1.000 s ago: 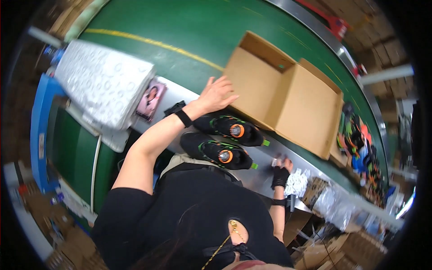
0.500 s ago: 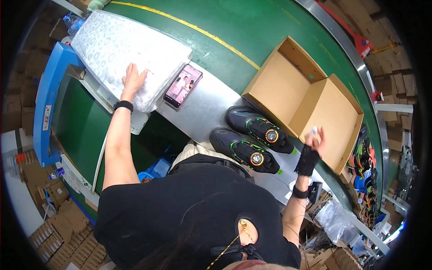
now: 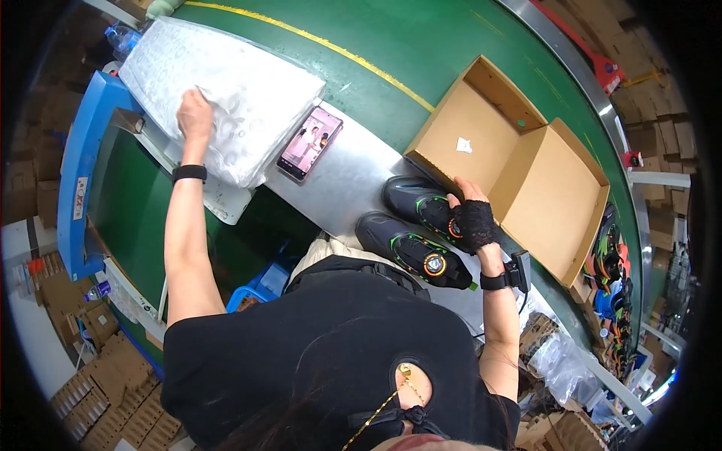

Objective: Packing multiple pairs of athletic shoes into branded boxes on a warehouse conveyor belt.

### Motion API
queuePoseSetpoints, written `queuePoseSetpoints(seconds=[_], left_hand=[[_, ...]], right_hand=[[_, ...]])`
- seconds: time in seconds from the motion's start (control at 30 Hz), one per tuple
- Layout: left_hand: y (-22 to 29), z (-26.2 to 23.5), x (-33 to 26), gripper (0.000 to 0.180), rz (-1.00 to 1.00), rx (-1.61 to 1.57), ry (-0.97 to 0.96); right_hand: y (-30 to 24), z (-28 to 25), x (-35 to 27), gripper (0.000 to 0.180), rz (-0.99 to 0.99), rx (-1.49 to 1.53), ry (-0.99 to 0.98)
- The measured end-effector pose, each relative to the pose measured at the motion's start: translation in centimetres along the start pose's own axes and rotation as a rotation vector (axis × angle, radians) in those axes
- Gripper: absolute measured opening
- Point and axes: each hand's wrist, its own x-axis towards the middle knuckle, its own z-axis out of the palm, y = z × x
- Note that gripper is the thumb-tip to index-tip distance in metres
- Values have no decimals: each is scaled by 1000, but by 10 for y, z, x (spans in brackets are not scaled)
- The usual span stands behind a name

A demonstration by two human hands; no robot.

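My left hand (image 3: 195, 116) is closed in a pinch on the top sheet of a stack of white patterned wrapping paper (image 3: 248, 98). The sheet is creased by its fingers. My right hand (image 3: 474, 219), in a black fingerless lace glove, is at the near wall of an open brown cardboard shoebox (image 3: 553, 214). Its fingers are stretched over the wall, with the thumb apart. Below it is a black shoe (image 3: 415, 197) with green trim and an orange dial, partly covered by the hand. A matching shoe (image 3: 398, 244) lies nearer me. Inside the box is a small white packet (image 3: 464, 145).
A phone (image 3: 310, 143) with a lit screen lies beside the paper on the metal table (image 3: 353, 161). Beyond runs a green belt (image 3: 391, 37) with a yellow line. A blue machine frame (image 3: 79, 180) stands at left. More shoes (image 3: 611, 293) are at right.
My right hand has moved left to the box's near wall, and a small white packet now lies in the box. My left hand has shifted left and closed on the paper.
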Motion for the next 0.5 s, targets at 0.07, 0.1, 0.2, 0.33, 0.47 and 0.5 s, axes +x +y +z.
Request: queuePoseSetpoints(seconds=[0.07,0.1,0.2,0.33,0.47,0.5], left_hand=[[36,-32,20,27,-36,-62,84],[57,-50,26,28,-20,-276,80],[140,-87,14,27,-74,-1055,-172],[262,-104,-43,21,215,-1083,-412],[370,-88,-109,27,337,-1394,-664],[390,-92,-126,33,363,-1368,-807]], right_hand=[[3,2,-1,33,-24,12,56],[5,1,1,37,11,66,3],[-5,-9,0,49,2,131,-30],[-58,-65,0,76,-233,428,-15],[-68,-83,-2,63,3,1455,203],[-55,-89,-11,55,-69,1144,373]])
